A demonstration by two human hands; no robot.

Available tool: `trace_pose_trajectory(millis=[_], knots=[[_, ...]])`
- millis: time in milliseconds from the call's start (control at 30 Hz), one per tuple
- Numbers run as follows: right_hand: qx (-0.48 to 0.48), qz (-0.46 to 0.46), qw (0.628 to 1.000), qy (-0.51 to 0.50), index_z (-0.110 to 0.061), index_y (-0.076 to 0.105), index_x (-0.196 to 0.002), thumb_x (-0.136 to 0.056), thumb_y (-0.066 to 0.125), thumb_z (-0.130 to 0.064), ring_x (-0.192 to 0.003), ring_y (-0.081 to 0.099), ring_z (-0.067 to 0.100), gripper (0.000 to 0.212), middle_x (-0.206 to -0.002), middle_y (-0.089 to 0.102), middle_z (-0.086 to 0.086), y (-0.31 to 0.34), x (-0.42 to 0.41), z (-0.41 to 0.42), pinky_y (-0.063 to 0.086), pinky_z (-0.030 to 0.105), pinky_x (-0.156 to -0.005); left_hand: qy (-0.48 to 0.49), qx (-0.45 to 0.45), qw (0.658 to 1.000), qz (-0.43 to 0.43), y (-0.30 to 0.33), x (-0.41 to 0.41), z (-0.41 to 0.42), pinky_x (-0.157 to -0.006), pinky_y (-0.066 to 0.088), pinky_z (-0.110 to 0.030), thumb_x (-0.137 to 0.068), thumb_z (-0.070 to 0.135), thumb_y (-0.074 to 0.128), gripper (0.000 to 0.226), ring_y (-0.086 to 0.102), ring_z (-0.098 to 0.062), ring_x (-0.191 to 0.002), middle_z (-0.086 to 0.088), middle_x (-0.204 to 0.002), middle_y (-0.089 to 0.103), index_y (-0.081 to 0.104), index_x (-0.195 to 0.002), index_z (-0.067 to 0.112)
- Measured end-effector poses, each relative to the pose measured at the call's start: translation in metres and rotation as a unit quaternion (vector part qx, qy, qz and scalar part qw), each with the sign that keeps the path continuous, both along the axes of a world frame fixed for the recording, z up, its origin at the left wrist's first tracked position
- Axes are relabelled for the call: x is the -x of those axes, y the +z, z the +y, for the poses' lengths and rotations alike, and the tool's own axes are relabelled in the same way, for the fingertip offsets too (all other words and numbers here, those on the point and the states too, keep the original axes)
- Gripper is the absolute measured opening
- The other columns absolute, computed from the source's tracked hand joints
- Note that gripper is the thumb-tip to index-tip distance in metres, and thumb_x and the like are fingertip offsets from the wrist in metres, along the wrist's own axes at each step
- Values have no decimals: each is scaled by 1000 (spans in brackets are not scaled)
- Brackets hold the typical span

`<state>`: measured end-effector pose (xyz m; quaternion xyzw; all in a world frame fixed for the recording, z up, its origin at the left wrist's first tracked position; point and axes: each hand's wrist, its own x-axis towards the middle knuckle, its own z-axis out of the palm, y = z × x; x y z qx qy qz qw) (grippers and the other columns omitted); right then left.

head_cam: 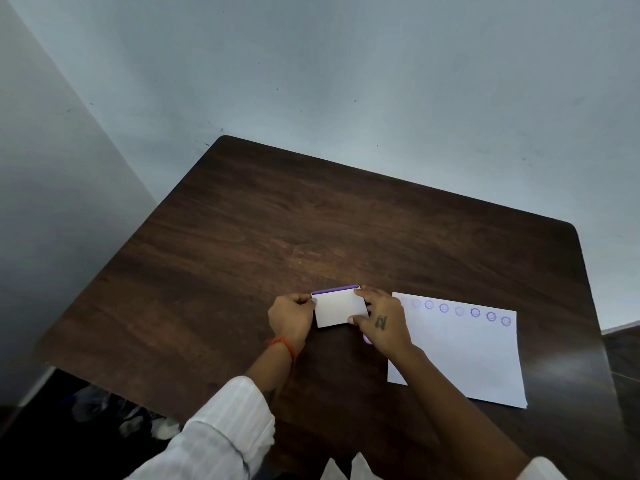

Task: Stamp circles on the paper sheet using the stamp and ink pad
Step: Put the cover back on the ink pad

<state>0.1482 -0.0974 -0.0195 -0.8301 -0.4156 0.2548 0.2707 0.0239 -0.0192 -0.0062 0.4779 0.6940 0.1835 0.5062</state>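
The ink pad (340, 307) is a small white box with a purple far edge, lying on the dark wooden table (294, 230). My left hand (292, 317) grips its left side and my right hand (382, 320) grips its right side. A small pale purple piece, maybe the stamp (367, 339), peeks out under my right palm. The white paper sheet (464, 355) lies to the right, with a row of several purple stamped circles (476, 312) along its far edge; some prints are faint.
The table stands in a corner between grey walls (311, 64). Its left edge drops to a dark floor with unclear shapes (104, 407). White sleeves show at the bottom of the view.
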Motion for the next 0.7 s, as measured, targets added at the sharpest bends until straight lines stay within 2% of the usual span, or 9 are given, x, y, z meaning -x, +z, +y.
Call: trace_pose_trajectory(millis=[133,200,267,367,433,567,700], knots=[[-4,36,998,-43,-13,57,-122,-70,77,-12,-97,65,31,57,-124,62,13,1,2,-2,55,44,-90,30,11,999,-20,-1,1,-3,-81,58,-41,-83,13,66,22,64,-24,-87,-16,-108,69,68,-105,7],[-8,46,998,-53,-11,56,-122,-70,78,-11,-101,64,30,57,-122,64,14,2,1,-2,53,41,-93,34,17,999,-26,-1,1,-3,-80,58,-40,-83,11,66,22,62,-21,-82,-16,-108,69,68,-105,6],[-8,51,997,-55,-10,57,-122,-70,77,-9,-106,62,26,56,-122,64,14,3,0,-1,54,34,-90,32,17,999,-27,-1,0,-3,-83,57,-41,-83,10,65,22,62,-21,-83,-16,-108,69,68,-104,6],[-1,48,997,-63,-11,58,-121,-70,77,-10,-104,62,24,54,-122,64,12,4,-2,2,49,17,-74,33,21,999,-32,0,-1,-3,-89,55,-44,-83,7,64,21,65,-25,-94,-17,-110,68,68,-104,5],[-7,52,996,-66,-10,59,-119,-71,77,-9,-104,63,25,52,-120,65,12,6,-3,4,48,20,-76,32,25,999,-31,0,-2,-2,-91,54,-44,-83,5,64,21,65,-27,-99,-16,-111,68,68,-104,5],[-11,51,995,-86,-5,56,-122,-76,72,-6,-105,63,26,49,-117,67,14,8,-6,8,50,34,-94,26,26,999,-35,1,-2,0,-92,54,-43,-83,6,64,21,64,-27,-101,-16,-112,67,68,-104,5],[8,80,989,-126,-3,65,-110,-79,69,-6,-99,64,28,32,-109,70,16,8,-11,13,49,32,-90,19,28,999,-37,1,-2,1,-92,53,-43,-82,8,66,21,64,-26,-100,-16,-111,68,68,-103,5]])
